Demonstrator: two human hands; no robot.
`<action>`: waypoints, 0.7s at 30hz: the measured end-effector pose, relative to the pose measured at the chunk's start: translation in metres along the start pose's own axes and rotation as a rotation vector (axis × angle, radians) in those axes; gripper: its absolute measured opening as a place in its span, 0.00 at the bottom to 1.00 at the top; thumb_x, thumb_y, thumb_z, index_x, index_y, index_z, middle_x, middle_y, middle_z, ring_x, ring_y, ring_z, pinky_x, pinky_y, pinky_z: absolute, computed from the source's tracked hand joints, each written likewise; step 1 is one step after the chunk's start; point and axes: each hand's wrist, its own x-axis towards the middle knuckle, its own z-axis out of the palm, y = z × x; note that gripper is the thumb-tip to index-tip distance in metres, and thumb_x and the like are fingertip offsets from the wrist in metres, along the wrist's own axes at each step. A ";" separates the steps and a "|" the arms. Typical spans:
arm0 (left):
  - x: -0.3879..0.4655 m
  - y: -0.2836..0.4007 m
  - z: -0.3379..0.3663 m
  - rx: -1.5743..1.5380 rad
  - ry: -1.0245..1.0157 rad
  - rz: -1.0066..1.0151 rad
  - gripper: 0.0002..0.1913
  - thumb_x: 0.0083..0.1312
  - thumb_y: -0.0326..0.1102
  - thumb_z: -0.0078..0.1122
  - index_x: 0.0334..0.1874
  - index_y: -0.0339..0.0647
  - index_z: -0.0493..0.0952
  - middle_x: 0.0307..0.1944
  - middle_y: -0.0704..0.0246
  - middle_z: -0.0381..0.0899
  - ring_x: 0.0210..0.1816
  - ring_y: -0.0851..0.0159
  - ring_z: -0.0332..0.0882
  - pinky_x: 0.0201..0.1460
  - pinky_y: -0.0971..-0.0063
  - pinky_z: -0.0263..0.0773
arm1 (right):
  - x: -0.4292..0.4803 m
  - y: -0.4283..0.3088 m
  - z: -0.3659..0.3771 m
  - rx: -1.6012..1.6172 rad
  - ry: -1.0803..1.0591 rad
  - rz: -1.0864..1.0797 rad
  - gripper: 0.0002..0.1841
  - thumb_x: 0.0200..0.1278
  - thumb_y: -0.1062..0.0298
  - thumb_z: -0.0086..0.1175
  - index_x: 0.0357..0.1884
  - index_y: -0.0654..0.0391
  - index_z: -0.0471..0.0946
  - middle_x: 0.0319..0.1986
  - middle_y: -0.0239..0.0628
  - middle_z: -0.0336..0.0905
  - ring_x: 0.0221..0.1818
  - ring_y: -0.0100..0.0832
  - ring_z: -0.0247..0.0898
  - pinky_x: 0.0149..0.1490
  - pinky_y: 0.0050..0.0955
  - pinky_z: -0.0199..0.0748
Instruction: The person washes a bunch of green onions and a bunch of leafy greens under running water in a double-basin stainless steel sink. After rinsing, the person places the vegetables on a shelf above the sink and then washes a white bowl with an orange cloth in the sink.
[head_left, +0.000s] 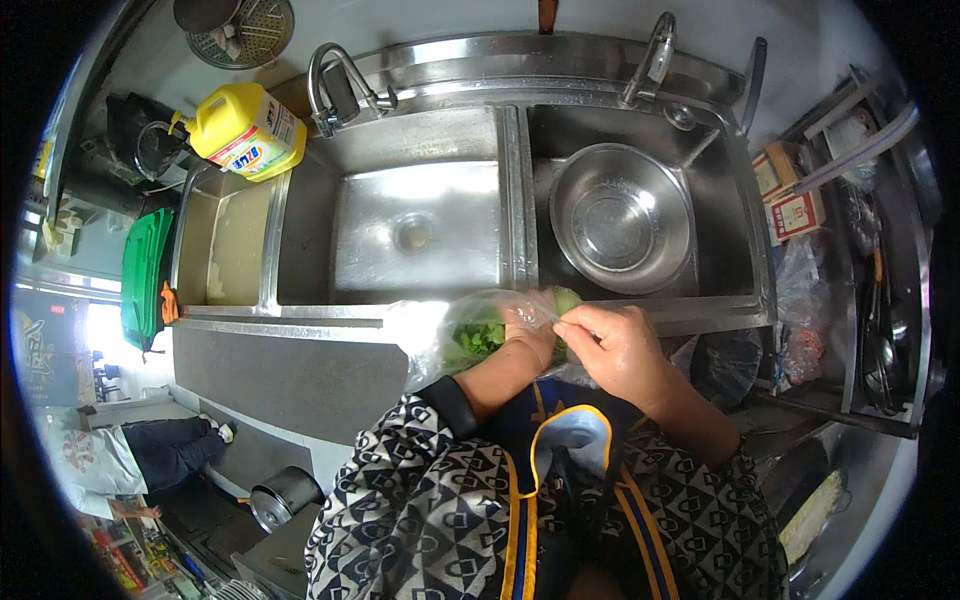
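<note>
A clear plastic bag (431, 349) with leafy greens (480, 339) in it is at the front edge of the sink, close to my body. My left hand (531, 334) reaches into the bag's mouth beside the greens; its fingers are blurred behind the film, so its grip is unclear. Between thumb and fingers, my right hand (611, 341) pinches the edge of the bag. A pale green vegetable part (568, 300) shows just beyond the hands, partly covered.
Past the bag is a steel sink (517, 187) with two faucets. A steel basin (619, 214) sits in its right bowl. A yellow detergent jug (247, 131) stands at the left, above a green bin (146, 270). Another person (135, 461) is at far left, near a metal pot (281, 499).
</note>
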 end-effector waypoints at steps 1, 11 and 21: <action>0.003 0.000 0.000 0.021 -0.059 -0.003 0.16 0.63 0.36 0.51 0.52 0.44 0.71 0.48 0.63 0.75 0.52 0.56 0.75 0.52 0.55 0.68 | 0.001 0.001 0.002 -0.022 0.003 0.010 0.06 0.57 0.69 0.57 0.28 0.61 0.78 0.20 0.48 0.75 0.22 0.48 0.74 0.26 0.36 0.69; -0.025 -0.033 -0.001 -0.232 0.021 0.072 0.27 0.55 0.47 0.60 0.56 0.41 0.72 0.45 0.60 0.79 0.48 0.59 0.78 0.53 0.66 0.71 | -0.015 0.052 -0.018 0.070 0.302 0.133 0.13 0.59 0.70 0.58 0.46 0.59 0.75 0.38 0.35 0.74 0.34 0.23 0.70 0.38 0.21 0.71; -0.070 -0.143 -0.087 -2.112 -0.063 0.002 0.32 0.53 0.36 0.59 0.61 0.32 0.65 0.52 0.56 0.75 0.49 0.57 0.77 0.57 0.65 0.72 | 0.021 0.057 0.042 0.647 -0.064 0.250 0.19 0.61 0.65 0.60 0.53 0.56 0.72 0.43 0.33 0.76 0.41 0.21 0.70 0.46 0.22 0.70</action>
